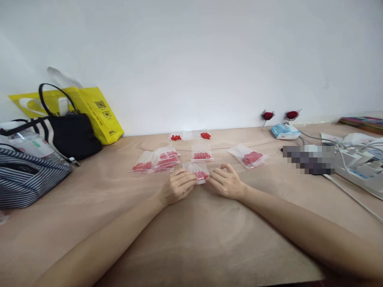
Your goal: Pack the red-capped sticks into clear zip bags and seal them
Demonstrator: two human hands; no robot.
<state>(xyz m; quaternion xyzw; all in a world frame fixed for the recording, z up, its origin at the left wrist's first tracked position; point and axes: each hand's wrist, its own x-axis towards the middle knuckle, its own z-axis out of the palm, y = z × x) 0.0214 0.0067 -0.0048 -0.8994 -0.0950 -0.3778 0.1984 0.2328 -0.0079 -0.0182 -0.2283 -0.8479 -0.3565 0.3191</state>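
Note:
A small clear zip bag (201, 175) with red pieces inside lies between my hands, its near edge toward me. My left hand (179, 185) pinches its left corner with fingers curled. At the right corner, my right hand (226, 182) is closed on the same edge. Just beyond lies another clear bag of red-tipped pieces (202, 154). To the left several such bags (166, 160) overlap, and one more bag (248, 156) rests to the right. Two small heaps of loose-looking red pieces (176, 138) sit on clear plastic near the wall.
At left stand a yellow bag (103, 119), a black handbag (77, 135) and a striped pouch (32, 179). On the right are a blue-white packet (284, 131), a blurred dark object (309, 159), a power strip (359, 167) with cables, and two dark red artificial roses (267, 116).

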